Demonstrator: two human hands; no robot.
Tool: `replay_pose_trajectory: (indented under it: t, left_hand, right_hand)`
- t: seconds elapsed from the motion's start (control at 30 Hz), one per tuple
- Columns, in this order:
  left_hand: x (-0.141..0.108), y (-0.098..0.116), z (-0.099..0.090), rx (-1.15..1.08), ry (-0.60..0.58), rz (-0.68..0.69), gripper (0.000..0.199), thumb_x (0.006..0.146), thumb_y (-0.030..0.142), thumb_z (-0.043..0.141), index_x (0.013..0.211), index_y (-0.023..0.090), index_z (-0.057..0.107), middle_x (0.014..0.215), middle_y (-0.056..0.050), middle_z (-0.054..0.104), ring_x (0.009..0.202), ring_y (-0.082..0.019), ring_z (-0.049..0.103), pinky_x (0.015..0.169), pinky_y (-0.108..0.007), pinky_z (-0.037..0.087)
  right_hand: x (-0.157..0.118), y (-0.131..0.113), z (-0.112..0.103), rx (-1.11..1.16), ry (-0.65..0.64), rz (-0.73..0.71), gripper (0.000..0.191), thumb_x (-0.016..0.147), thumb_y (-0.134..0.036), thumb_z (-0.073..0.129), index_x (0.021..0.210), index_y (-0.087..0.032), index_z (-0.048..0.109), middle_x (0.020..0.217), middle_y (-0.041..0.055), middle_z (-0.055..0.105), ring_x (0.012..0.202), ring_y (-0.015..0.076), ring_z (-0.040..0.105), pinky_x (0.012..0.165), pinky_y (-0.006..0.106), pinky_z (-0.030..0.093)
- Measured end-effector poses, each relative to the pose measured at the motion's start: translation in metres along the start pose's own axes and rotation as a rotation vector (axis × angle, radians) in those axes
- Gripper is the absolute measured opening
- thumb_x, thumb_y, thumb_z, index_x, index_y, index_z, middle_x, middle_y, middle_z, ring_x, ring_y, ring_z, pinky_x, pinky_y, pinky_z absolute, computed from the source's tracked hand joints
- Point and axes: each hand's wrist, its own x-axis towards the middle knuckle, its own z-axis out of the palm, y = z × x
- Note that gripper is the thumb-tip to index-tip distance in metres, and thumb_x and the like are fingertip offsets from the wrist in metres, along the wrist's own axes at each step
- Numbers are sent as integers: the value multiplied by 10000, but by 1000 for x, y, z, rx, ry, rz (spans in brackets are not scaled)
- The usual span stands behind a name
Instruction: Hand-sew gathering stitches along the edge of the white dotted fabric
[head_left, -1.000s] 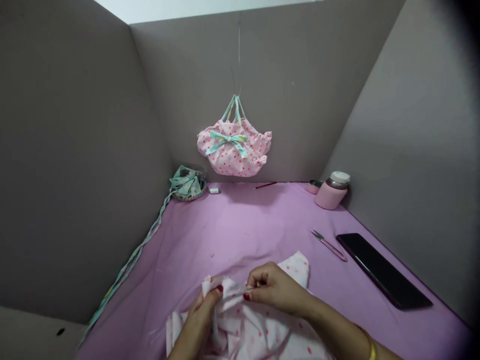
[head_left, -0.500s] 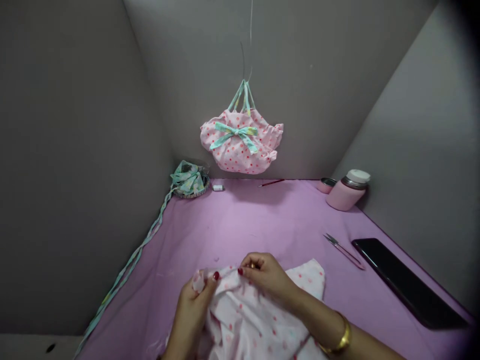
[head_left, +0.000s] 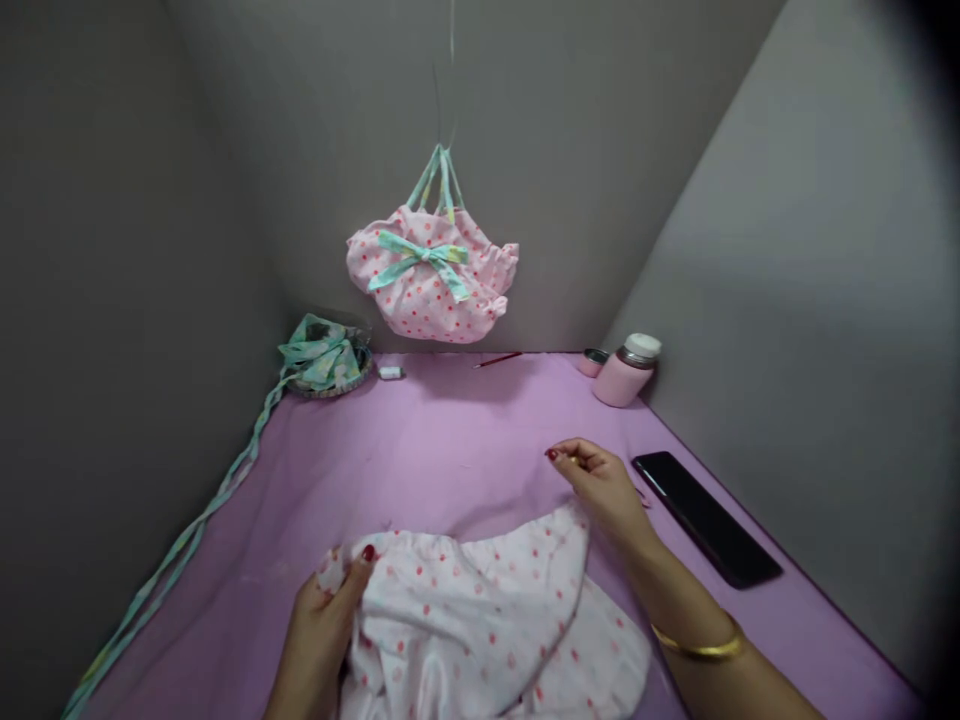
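A white-pink cloth with red dots [head_left: 480, 610] lies loosely folded at the near edge of the table. My left hand [head_left: 322, 610] grips its upper left corner between thumb and fingers, and a pale pink bit, perhaps cloth, shows over the index finger. Off the cloth, up and to the right, my right hand [head_left: 600, 490] is closed in a pinch. Whatever its fingertips hold is too fine to make out. A gold bangle [head_left: 701, 645] circles the right wrist. Thread snips [head_left: 643, 498] lie mostly hidden behind that hand.
A dotted fabric bag with a green bow [head_left: 427, 290] hangs at the back. Behind stand a basket with green cloth [head_left: 326, 365], a thread spool [head_left: 391, 373], a thin red tool [head_left: 497, 360], a small tin [head_left: 592, 362] and a pink jar [head_left: 624, 380]. A black phone [head_left: 705, 520] lies right.
My right hand has left the cloth's edge and moved up and right, still pinched. The cloth's top edge is now spread out. My left hand keeps its hold. The whole view has shifted.
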Motion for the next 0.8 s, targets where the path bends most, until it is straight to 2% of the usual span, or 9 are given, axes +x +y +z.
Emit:
replay_pose_trajectory:
  t: [0.1,0.17,0.3,0.4,0.53,0.6,0.7,0.8]
  left_hand:
    - [-2,3,1,-10,-10,-24,250,644,379,716,715,160,617,591,10,659,565,-176,611,513,-247,475]
    - [-5,5,2,-5,-17,-32,269,633,384,723,710,147,623,599,-7,673,555,-185,619,517,-261,487]
    - [-8,6,5,-16,-45,1,277,626,368,729,739,131,640,573,-2,669,525,-184,614,511,-263,490]
    - [-11,7,3,-37,-14,71,233,631,336,734,727,157,619,540,48,637,494,-146,589,481,-217,464]
    - [-25,22,-4,-69,69,148,280,584,353,770,696,162,599,528,56,627,472,-133,564,448,-199,448]
    - [-41,37,-6,-81,47,196,304,554,359,788,710,163,615,546,41,640,503,-150,579,471,-213,467]
    - [-78,62,-7,-34,-44,322,284,569,387,773,706,177,641,599,12,663,536,-170,587,492,-229,483]
    - [-122,78,-10,96,27,420,304,565,449,752,668,179,659,579,-10,652,503,-179,569,439,-231,469]
  right_hand:
    - [-7,9,-37,-53,79,62,288,702,-418,606,785,-145,575,589,-22,500,510,100,392,481,224,284]
    - [-15,20,-47,-77,38,132,302,675,-421,624,741,-129,588,537,-25,498,445,84,372,431,214,263]
    - [-25,38,-36,-103,-108,216,289,655,-397,641,617,-113,601,405,-51,434,327,52,272,350,205,188]
    - [-26,39,-25,-101,-114,146,286,643,-379,648,541,-131,548,408,-53,426,354,60,302,368,206,226]
    - [-37,14,-36,-74,-20,-52,308,681,-396,623,542,-154,494,510,-35,460,498,98,409,487,217,324]
    - [-52,-8,-51,-53,17,-141,307,720,-413,599,576,-161,498,557,-27,471,547,113,432,528,226,344]
    - [-87,-44,-81,-32,69,-263,275,736,-421,609,643,-166,564,613,3,525,594,141,480,553,243,379]
    - [-127,-70,-123,-76,228,-338,256,719,-450,631,682,-197,616,612,30,572,553,163,507,483,260,393]
